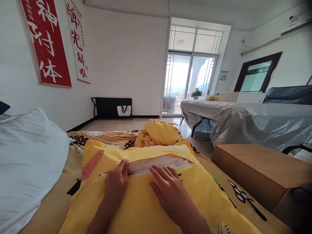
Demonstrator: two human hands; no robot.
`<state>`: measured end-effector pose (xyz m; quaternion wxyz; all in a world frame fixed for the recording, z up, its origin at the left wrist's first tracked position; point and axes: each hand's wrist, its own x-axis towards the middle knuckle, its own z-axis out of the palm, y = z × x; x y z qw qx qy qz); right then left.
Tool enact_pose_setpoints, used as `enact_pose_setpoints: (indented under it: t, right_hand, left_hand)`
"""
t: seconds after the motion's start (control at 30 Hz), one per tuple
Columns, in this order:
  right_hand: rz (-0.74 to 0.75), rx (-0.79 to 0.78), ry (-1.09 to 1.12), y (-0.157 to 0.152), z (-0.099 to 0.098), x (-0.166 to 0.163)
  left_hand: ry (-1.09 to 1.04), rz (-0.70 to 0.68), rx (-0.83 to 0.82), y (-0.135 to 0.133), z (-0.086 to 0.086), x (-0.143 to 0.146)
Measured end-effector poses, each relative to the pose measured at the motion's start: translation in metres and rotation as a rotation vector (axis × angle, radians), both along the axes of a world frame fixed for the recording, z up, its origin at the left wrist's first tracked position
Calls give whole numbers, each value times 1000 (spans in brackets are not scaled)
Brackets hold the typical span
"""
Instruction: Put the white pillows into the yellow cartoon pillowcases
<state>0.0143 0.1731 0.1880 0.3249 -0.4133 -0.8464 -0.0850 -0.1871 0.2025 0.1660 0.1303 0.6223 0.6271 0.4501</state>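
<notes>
A yellow pillowcase (141, 198) lies on the bed in front of me, with a slit-like opening across its upper part. Through that slit shows a pale pillow (156, 163). At the left end of the opening, my left hand (118, 178) has its fingers curled over the fabric edge, with the fingertips partly hidden. My right hand (168, 185) rests palm down farther right, fingers stretched out across the lower edge and touching the cloth. A crumpled yellow cloth (161, 132) sits just beyond the pillowcase.
White bedding (29, 162) is heaped at the left on a tan patterned bed cover (51, 208). A brown wooden box-like piece (260, 162) stands right of the bed. Behind it is a table under plastic sheeting (243, 120). Glass doors (190, 78) are at the back.
</notes>
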Motion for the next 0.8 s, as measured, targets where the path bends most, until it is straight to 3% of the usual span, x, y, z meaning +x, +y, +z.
enact_pose_setpoints:
  t: [0.13,0.27,0.43,0.8]
  right_hand:
    - [62,-149,-47,0,16,-36]
    - [30,-249,2,16,-2,-51]
    - [50,-262,56,29,-26,-46]
    - [98,-196,213,28,-20,-37]
  left_hand:
    - [34,-2,29,-10,5,2]
    - [72,-8,76,-13,3,1]
    - [171,-21,67,-12,-1,5]
    - [288,-8,53,-25,2,8]
